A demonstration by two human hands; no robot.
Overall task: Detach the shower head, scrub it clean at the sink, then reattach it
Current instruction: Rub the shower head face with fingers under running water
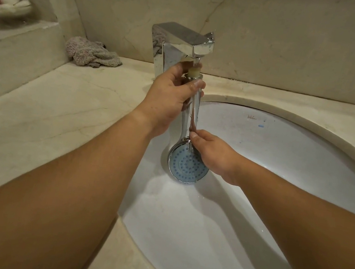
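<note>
Already detached, the shower head hangs face-out over the sink, its threaded end under the tap, the left hand gripping the handle, the right hand pinching its neck, so cleaning looks underway and reattaching remains.

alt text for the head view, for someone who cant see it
Over a white sink, the left hand grips a chrome shower head by its handle under the faucet; the right hand touches its neck.
</note>
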